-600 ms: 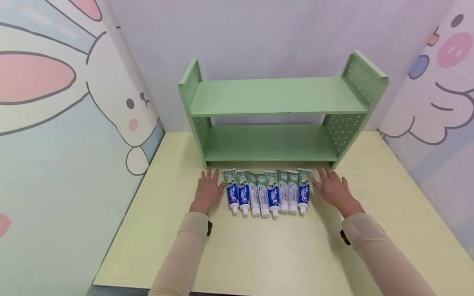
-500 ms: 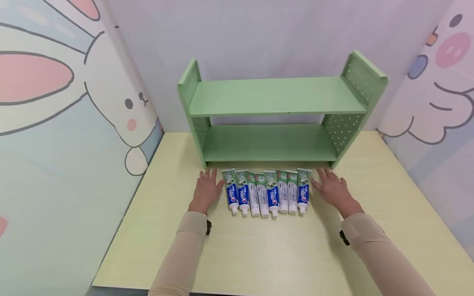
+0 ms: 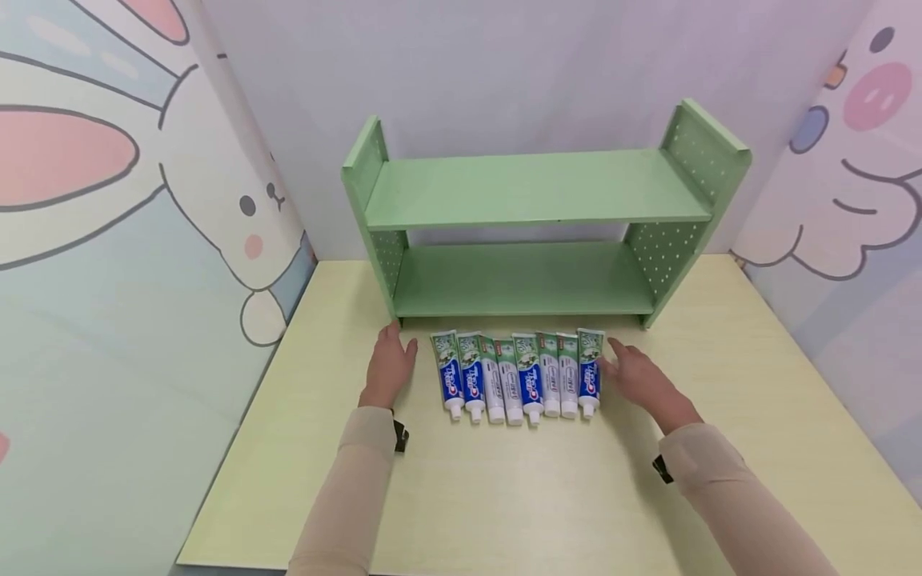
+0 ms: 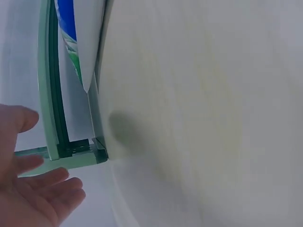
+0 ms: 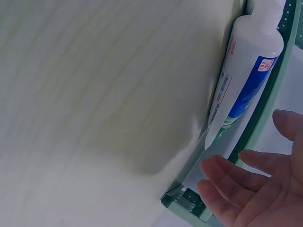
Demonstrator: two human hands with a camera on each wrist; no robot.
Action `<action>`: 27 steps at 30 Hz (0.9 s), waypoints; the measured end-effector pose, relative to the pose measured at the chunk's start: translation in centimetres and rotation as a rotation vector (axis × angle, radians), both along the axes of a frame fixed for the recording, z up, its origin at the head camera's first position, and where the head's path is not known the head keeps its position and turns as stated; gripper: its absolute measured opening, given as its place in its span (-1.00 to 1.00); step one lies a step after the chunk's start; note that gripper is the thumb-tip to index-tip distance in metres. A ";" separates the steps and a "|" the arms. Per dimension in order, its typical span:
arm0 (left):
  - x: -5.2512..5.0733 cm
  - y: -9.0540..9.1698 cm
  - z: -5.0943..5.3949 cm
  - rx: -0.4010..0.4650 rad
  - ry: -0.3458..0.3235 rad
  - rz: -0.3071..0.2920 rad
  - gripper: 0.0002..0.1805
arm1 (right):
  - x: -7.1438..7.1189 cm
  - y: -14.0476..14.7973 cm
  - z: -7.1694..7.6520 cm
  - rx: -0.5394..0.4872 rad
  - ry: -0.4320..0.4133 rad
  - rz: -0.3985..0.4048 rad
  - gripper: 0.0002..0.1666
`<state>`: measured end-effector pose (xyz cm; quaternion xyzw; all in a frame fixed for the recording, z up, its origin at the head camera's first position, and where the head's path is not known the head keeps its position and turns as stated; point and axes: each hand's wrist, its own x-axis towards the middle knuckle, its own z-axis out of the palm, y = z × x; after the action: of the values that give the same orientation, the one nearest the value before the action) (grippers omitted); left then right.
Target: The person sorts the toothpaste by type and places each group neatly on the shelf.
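Observation:
Several toothpaste tubes lie side by side in a row, caps toward me, in the head view. Some are blue and green, like the rightmost tube and the leftmost tube; others are white and green, like one tube near the middle. Left of the row is my left hand, holding nothing, close to the rack's left foot. Its fingers are slightly bent in the left wrist view. My right hand hovers beside the rightmost tube, thumb close to its edge. In the right wrist view its loosely bent fingers appear apart from the tube.
A green two-tier rack stands right behind the tubes, its lower shelf facing me. The pale yellow table extends in front and to both sides. Walls with cartoon animals enclose the left, right and back.
My left hand has shifted left, away from the leftmost tube, its fingers less spread. My right hand's fingers have drawn in and its thumb has come nearer the rightmost tube. The tubes stay in place.

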<state>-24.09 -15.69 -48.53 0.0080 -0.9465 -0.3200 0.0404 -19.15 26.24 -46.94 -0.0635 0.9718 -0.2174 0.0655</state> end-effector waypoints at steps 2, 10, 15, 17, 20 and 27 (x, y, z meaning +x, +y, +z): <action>-0.4 -0.2 0.1 0.061 0.013 0.035 -0.32 | 0.1 -0.2 0.0 -0.016 -0.033 -0.006 -0.28; -2.3 -0.9 1.0 0.229 0.106 0.117 -0.33 | 0.4 -1.4 0.3 -0.023 -0.166 -0.064 -0.26; -3.1 -1.0 1.7 0.259 0.103 0.122 -0.33 | 0.7 -2.1 0.3 -0.039 -0.192 -0.095 -0.24; -3.3 -1.0 1.7 0.265 0.091 0.126 -0.33 | 0.8 -2.3 0.3 -0.051 -0.202 -0.105 -0.23; -3.6 -1.1 1.8 0.272 0.083 0.124 -0.33 | 0.9 -2.5 0.4 -0.057 -0.204 -0.108 -0.23; -4.2 -1.1 2.0 0.301 0.087 0.108 -0.35 | 1.0 -2.9 0.1 -0.057 -0.231 -0.141 -0.24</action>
<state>-28.34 -16.80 -46.48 0.0507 -0.8835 -0.4554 0.0970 -18.13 23.37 -46.83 0.0284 0.9533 -0.2548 0.1597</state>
